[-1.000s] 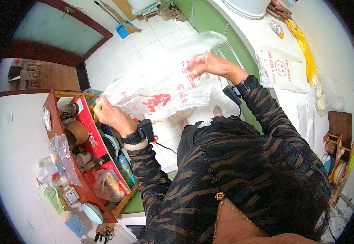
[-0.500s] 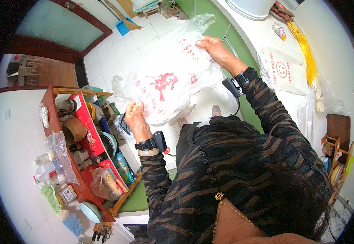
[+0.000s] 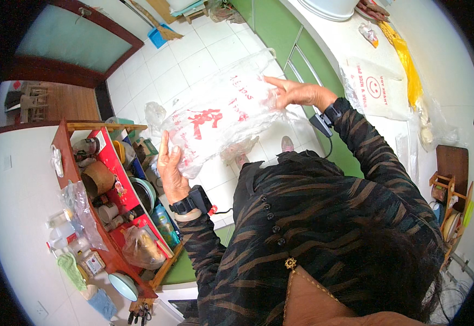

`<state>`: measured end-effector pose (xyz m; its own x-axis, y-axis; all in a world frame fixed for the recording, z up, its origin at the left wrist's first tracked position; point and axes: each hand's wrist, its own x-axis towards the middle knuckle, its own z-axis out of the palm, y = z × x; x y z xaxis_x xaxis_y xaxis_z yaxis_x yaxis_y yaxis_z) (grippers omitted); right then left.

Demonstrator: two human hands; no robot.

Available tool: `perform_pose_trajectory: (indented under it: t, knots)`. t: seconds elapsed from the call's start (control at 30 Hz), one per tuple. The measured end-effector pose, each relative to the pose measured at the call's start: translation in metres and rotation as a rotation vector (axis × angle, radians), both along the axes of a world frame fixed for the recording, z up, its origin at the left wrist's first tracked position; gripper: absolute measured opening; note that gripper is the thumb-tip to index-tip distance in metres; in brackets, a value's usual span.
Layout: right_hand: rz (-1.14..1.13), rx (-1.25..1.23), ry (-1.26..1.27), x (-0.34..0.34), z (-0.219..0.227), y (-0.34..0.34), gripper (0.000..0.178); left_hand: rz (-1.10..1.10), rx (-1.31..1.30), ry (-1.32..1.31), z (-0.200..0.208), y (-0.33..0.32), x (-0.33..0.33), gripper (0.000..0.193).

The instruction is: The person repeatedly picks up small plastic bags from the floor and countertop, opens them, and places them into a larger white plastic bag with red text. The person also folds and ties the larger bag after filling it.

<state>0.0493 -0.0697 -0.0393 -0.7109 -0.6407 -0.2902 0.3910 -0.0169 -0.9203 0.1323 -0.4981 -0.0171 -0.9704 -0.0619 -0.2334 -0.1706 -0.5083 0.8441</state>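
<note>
Mid-frame, a translucent plastic bag with red print is spread out but creased and unfolded. The right hand holds its right edge; the left hand meets its lower-left edge, how firmly I cannot tell. At upper right, a white printed bag already lies flat.

Room interior, showing the pale tiled floor, white wall, brown-framed door, green cabinets, white-topped table and reddish-brown shelf.
</note>
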Motion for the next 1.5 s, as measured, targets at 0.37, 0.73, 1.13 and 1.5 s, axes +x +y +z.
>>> perform_pose_trajectory:
  t: [0.37,0.73,1.13,1.5]
  knots:
    - [0.007,0.066,-0.212,0.050,0.006,0.009,0.103,0.100,-0.020,-0.114,-0.002,-0.011,-0.007,0.081]
    - [-0.222,0.637,0.461,0.042,-0.047,0.053,0.022,0.145,-0.091,-0.141,-0.006,-0.026,-0.006,0.075]
    - [0.523,0.551,0.084,0.047,-0.079,0.017,0.051,-0.053,-0.380,0.168,0.088,0.046,0.010,0.074]
    - [0.071,-0.607,-0.504,0.006,-0.063,-0.102,0.072,0.098,-0.549,0.190,0.131,0.022,0.047,0.079]
